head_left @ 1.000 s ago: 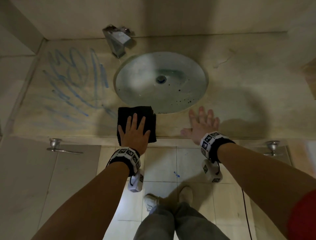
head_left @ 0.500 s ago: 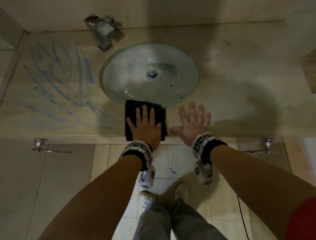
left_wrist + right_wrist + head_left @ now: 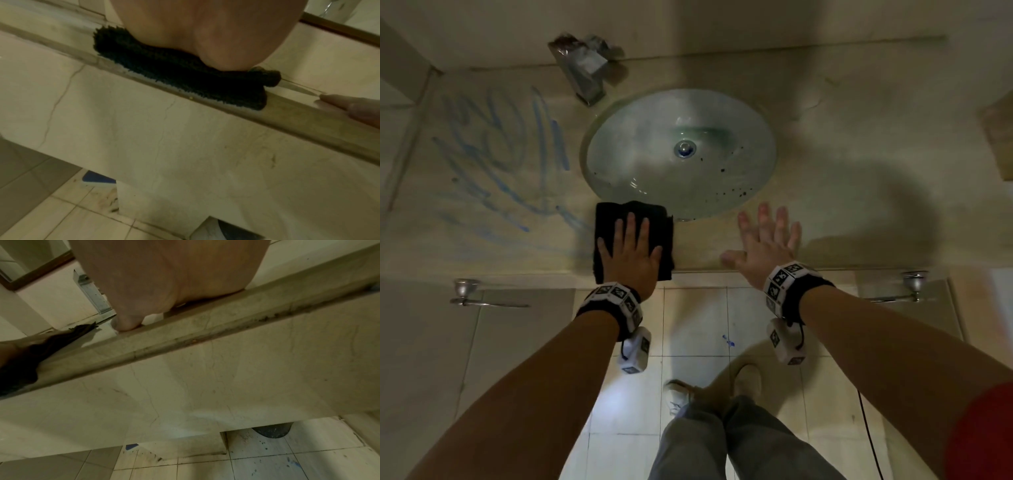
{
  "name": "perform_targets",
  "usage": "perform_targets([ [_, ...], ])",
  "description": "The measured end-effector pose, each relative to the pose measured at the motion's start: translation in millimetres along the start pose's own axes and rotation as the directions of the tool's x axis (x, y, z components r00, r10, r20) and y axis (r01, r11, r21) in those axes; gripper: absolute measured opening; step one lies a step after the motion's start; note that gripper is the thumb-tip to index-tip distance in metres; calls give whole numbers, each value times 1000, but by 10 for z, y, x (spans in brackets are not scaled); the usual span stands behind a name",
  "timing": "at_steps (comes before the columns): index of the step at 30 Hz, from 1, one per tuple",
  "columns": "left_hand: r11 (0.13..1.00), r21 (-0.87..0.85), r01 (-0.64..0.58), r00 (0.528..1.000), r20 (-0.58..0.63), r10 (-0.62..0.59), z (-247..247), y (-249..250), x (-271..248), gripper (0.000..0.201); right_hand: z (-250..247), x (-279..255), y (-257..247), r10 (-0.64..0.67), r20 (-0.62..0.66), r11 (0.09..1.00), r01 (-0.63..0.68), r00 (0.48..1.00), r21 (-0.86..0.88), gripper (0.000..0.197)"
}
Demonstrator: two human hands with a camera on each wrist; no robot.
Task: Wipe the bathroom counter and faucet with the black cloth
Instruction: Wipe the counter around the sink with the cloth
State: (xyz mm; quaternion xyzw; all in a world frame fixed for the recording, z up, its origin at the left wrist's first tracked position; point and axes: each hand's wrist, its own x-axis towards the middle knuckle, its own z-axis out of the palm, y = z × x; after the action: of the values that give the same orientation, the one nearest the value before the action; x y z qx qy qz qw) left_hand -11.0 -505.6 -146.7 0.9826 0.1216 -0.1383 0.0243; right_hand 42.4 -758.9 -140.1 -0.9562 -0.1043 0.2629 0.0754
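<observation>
A folded black cloth [image 3: 606, 219] [image 3: 174, 71] [image 3: 22, 366] lies on the beige counter [image 3: 842, 212] at its front edge, just before the round glass basin [image 3: 678, 150]. My left hand [image 3: 631, 248] presses flat on the cloth, fingers straight. My right hand [image 3: 767, 240] rests flat on the bare counter to the right of the cloth, fingers spread. The metal faucet [image 3: 582, 68] [image 3: 90, 292] stands at the back left of the basin. Blue scribbles [image 3: 500, 154] cover the counter's left part.
The counter's front edge [image 3: 226, 104] [image 3: 205, 331] drops to a marble apron. Two metal towel hooks [image 3: 465, 291] [image 3: 911, 284] stick out below it. My legs and shoes [image 3: 705, 394] stand on the tiled floor. A wooden-framed mirror [image 3: 41, 270] lines the back wall.
The left hand slid the cloth to the right along the front edge, then back left a little. The right hand stayed flat on the counter.
</observation>
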Motion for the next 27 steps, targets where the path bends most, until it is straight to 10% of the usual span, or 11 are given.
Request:
perform_targets([
  [12,993,-62,96,993,74,-92,-258,-10,-59,60,-339,70,-291,137,100,989,-131,986,-64,103],
  [21,998,32,-56,989,138,51,-213,620,-257,60,-358,136,-335,166,132,984,-156,977,-83,103],
  [27,996,48,-75,991,116,69,-202,180,-177,59,-385,126,-317,155,131,985,-144,979,-90,106],
])
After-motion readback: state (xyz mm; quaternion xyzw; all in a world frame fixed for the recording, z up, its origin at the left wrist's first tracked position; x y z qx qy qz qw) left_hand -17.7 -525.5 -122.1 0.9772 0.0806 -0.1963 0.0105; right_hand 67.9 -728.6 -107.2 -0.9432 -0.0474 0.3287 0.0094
